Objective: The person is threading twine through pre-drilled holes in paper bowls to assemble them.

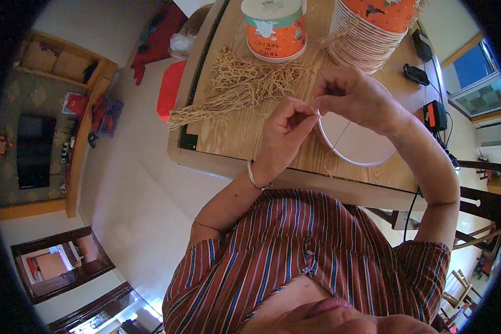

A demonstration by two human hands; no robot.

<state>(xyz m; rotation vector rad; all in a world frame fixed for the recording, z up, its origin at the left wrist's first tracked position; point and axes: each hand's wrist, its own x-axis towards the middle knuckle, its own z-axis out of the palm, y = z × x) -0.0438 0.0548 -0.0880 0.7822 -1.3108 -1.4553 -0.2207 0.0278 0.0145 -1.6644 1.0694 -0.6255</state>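
Both hands meet at the left edge of a round white paper bucket [367,146], whose pale inside faces up at the table's near edge. My left hand [286,131] is closed in a pinch at the bucket's rim, thumb and fingertips together. My right hand [364,103] arches over the bucket, its thumb and fingers pinched right beside the left fingertips. A thin strand of tan twine [342,133] crosses the bucket, and a loose end hangs past its rim. Whatever the right fingertips grip is too small to make out.
Beyond my hands lies a heap of tan twine strands [245,83]. An orange printed paper bucket [275,36] stands behind it, with a tall stack of nested buckets [367,42] to the right. Black chargers [435,116] and cables line the right edge. A red stool [171,89] is left.
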